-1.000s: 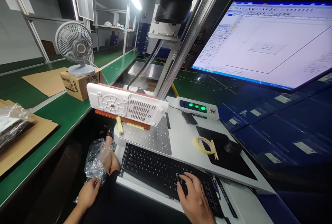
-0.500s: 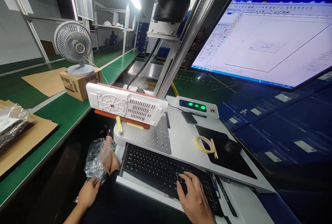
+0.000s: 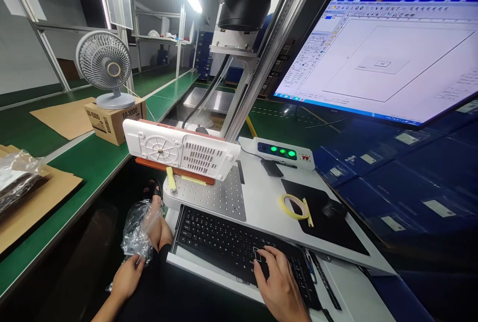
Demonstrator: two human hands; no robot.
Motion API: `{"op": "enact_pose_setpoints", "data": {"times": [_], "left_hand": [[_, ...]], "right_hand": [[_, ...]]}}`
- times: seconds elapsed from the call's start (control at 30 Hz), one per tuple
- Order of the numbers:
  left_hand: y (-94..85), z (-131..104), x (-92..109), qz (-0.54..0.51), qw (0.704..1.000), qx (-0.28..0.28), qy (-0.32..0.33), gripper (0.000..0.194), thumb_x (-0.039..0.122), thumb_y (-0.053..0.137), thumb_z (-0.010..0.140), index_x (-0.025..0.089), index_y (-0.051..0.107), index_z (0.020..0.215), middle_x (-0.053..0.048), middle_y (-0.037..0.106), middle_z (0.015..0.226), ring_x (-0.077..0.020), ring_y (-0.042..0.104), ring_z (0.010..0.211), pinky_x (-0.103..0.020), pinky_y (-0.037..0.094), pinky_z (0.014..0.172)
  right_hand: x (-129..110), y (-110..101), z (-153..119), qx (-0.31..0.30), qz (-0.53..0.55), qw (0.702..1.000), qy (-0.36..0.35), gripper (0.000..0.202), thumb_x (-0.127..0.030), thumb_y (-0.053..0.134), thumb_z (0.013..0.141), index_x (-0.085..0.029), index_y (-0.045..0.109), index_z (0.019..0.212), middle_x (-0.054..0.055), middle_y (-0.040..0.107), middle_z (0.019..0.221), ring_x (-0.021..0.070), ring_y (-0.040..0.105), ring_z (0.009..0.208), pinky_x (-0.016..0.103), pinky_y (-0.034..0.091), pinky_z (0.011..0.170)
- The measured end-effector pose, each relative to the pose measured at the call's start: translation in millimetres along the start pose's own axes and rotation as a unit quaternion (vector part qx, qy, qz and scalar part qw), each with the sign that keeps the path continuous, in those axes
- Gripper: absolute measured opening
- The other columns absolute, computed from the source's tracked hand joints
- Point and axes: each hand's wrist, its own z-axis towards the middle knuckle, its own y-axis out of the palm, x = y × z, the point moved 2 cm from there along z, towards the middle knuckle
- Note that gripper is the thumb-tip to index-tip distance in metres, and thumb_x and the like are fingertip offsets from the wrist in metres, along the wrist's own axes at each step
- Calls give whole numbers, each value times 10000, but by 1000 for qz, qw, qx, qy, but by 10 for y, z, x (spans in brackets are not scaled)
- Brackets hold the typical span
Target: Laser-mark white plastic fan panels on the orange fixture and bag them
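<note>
My left hand [image 3: 127, 278] pinches a crumpled clear plastic bag [image 3: 137, 227] low beside my legs. Fingers apart and curved, my right hand [image 3: 280, 282] rests over the right part of the black keyboard [image 3: 220, 242]. A white plastic panel [image 3: 181, 150] with a round spoked pattern and rows of slots stands tilted on an orange-red holder [image 3: 175, 170]. Beneath it lies a perforated metal plate [image 3: 224, 200], with a yellow strip [image 3: 171, 179] at the holder's front. Over the panel hangs a black round machine head [image 3: 244, 11].
A monitor [image 3: 384, 58] stands at the upper right. Yellow tape [image 3: 295, 207] and a mouse [image 3: 333, 209] lie on a black mat [image 3: 336, 235]. A control box [image 3: 286, 153] shows green lights. To the left, a fan [image 3: 104, 63] stands on a carton [image 3: 114, 123] on a green bench [image 3: 63, 162].
The view has shifted very slightly. Both hands, the bag and the white panel look the same as before.
</note>
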Motion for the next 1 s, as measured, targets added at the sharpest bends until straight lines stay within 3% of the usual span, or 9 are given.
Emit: {"op": "enact_pose_setpoints", "data": {"times": [0.2,1.0], "left_hand": [[8,-1,-2,5,1000,-3,-5,407,463,389,1174,232,724,1159,-124,815,1284,-333,742,1255,-350,486,956],[-89,-53,94,12,1000,-2,-12,393,442,387,1176,242,719,1108,-113,827,1193,-330,758,1215,-342,487,926]], "right_hand": [[15,17,-18,-5,-6,1000,7,319,-469,515,1139,-222,633,1303,172,611,1341,363,692,1210,585,664,962],[-26,15,9,15,-7,1000,-3,291,-438,526,1135,-215,627,1292,166,617,1329,354,700,1197,580,669,968]]}}
